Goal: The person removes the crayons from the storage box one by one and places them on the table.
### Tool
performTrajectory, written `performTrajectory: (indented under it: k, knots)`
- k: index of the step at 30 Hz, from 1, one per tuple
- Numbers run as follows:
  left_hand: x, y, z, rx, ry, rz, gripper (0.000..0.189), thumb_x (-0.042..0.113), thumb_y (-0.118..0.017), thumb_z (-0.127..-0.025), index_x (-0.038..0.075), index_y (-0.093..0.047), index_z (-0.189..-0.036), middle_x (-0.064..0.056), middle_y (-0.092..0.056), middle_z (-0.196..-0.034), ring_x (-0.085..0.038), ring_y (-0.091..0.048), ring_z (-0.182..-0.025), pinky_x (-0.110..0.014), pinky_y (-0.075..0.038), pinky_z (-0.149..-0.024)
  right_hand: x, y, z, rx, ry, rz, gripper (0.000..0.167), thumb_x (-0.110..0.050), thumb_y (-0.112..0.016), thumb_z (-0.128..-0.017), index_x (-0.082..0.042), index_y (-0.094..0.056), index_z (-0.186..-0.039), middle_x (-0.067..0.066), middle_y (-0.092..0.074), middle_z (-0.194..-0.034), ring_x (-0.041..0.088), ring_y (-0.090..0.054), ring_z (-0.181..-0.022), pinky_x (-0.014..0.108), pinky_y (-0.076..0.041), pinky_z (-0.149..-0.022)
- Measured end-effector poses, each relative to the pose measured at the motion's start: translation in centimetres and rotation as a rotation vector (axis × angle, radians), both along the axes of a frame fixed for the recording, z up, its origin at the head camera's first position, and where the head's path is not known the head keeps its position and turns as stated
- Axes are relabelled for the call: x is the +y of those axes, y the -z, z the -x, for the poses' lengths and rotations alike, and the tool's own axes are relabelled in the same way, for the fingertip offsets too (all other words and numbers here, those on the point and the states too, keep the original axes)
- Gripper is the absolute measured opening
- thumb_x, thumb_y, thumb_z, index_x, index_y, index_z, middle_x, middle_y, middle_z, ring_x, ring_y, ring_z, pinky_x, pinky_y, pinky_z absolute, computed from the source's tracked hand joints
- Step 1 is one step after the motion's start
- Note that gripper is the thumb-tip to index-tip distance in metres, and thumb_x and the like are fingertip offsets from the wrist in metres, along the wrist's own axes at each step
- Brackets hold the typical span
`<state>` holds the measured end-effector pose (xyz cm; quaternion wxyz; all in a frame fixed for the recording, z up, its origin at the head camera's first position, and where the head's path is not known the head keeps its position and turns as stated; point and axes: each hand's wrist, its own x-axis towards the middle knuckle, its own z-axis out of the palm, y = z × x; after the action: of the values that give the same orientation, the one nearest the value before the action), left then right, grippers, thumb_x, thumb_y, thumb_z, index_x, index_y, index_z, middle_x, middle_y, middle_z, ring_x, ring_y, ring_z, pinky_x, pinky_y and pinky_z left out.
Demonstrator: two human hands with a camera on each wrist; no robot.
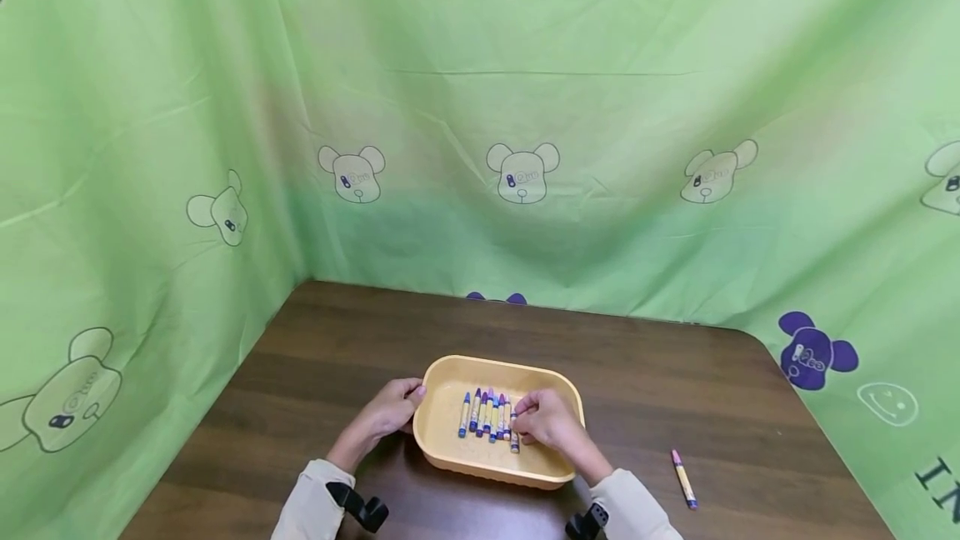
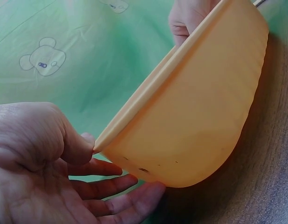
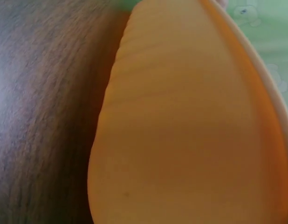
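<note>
Yellow-wrapped, the loose crayon (image 1: 684, 480) lies near-to-far between the tray (image 1: 487, 471) and the worktop (image 1: 360, 332)'s right edge, nearer the right hand (image 1: 551, 421), which pinches the row-end crayon (image 1: 514, 442); the left hand (image 1: 388, 409) pinches the tray's rim.

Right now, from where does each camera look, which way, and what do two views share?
Head: worn on the head, facing forward and down at crayons in a yellow tray; left grip, right grip and sleeves show.
Left wrist: on that wrist, facing the tray's outer wall; the left grip shows, the right partly.
Right wrist: on that wrist, facing the tray's outer wall and wooden table; right grip unseen.
Shared: head and left wrist both show both grips.
</note>
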<state>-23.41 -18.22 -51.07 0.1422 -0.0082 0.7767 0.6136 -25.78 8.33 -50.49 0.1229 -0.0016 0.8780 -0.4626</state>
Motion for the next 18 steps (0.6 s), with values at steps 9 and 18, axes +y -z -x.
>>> performTrajectory:
  k: [9,18]
  knots:
    - [0.06,-0.05,0.17,0.014,-0.004,-0.007,0.039,0.010,-0.041,-0.109,-0.015,-0.050,-0.138,-0.022,-0.069,-0.105,-0.026,-0.070,-0.083,-0.041,-0.064,-0.070,0.08,0.07,0.24,0.117,-0.063,-0.146,0.023,0.003,-0.084,-0.070,0.000,-0.067,-0.084,0.005,-0.066,-0.072,0.013,-0.060,-0.061,0.021,-0.050,-0.054]
    - [-0.12,0.04,0.14,0.010,-0.005,-0.003,0.039,0.009,-0.041,-0.109,-0.016,-0.049,-0.138,-0.022,-0.069,-0.106,-0.027,-0.071,-0.083,-0.041,-0.064,-0.069,-0.16,0.00,0.46,0.118,-0.079,-0.177,0.024,0.008,-0.085,-0.069,0.000,-0.067,-0.083,0.005,-0.065,-0.073,0.013,-0.058,-0.065,0.024,-0.053,-0.057]
